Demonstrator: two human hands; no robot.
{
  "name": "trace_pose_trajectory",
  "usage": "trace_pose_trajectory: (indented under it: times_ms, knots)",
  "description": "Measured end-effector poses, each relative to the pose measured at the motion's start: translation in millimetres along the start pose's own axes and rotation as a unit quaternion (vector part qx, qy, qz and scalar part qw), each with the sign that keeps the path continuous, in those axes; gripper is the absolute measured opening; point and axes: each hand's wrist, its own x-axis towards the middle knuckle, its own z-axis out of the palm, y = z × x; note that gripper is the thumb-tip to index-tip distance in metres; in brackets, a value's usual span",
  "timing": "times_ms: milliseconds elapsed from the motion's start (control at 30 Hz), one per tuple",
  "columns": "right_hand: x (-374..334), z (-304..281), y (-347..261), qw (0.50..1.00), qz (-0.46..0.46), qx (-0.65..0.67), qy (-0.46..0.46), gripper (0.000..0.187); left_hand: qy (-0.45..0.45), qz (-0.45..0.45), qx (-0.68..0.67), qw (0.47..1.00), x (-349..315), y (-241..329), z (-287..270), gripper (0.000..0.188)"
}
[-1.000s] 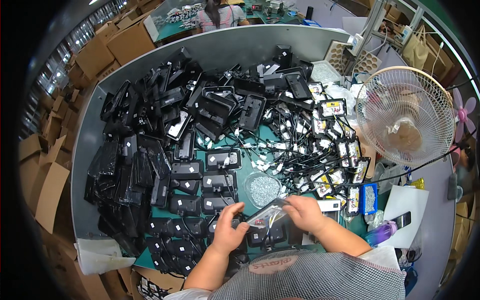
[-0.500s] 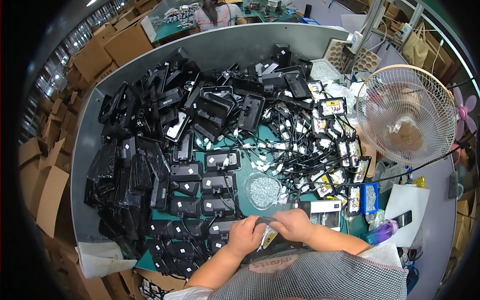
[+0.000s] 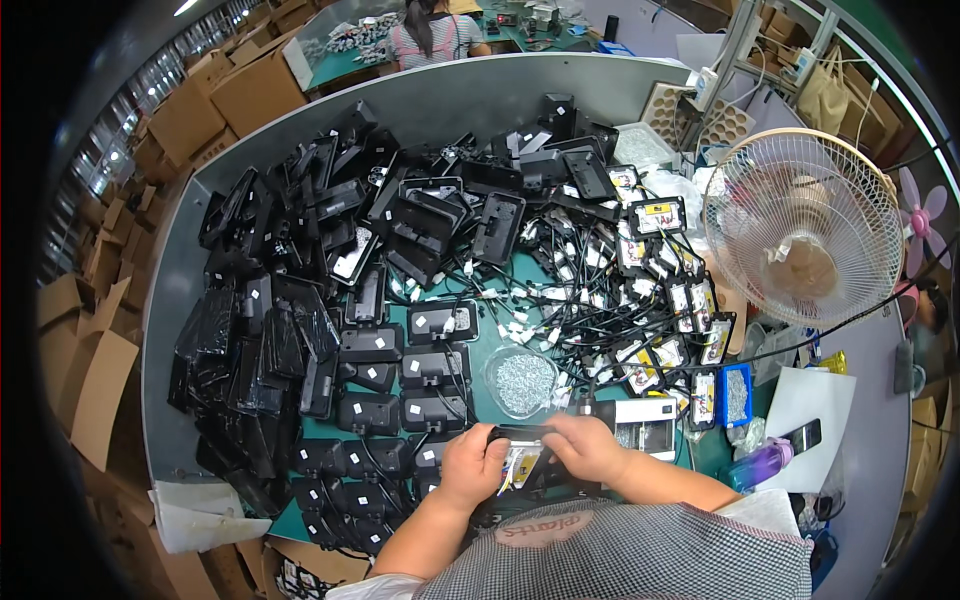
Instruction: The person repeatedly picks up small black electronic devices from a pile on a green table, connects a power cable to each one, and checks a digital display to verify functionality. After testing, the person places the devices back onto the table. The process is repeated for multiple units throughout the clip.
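Close to my body, my left hand [image 3: 470,465] and my right hand [image 3: 590,448] grip the two ends of a black plastic housing [image 3: 522,433]. Below its edge shows a part with a yellow-and-white label [image 3: 520,466]; its lower portion is hard to make out. Just beyond sits a clear round dish of small silvery screws [image 3: 522,382]. Left of my hands, black housings with small white stickers [image 3: 432,366] stand in rows. A tangle of black cables with white connectors [image 3: 560,300] lies beyond the dish, beside yellow-labelled modules [image 3: 657,217]. A white-and-grey device [image 3: 645,425] is right of my right hand.
Black housings [image 3: 415,235] pile up at the far left, against the grey bench wall [image 3: 450,90]. A wire-cage fan [image 3: 805,225], a blue box [image 3: 736,395], a purple bottle [image 3: 762,462] and a phone [image 3: 803,436] are at right. Cartons [image 3: 255,95] and another person [image 3: 435,40] are beyond.
My hands have spread slightly apart, the left one moving leftward. The black housing between them has turned, and its long edge now lies level across.
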Motion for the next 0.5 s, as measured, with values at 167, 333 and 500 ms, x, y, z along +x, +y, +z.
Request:
trace_pose_trajectory:
  times_ms: [167,333,500]
  knots:
    - [-6,2,0,0.999,-0.009,0.0,0.041,0.017,-0.05,-0.028,-0.058,0.997,-4,1,-1,0.031]
    - [-8,1,2,0.993,0.008,0.096,0.069,0.014,-0.336,-0.181,-0.495,0.781,-12,-25,-9,0.095]
    - [-9,4,8,0.978,0.021,0.206,0.026,0.023,-0.469,-0.167,-0.547,0.673,-22,-34,-2,0.113]
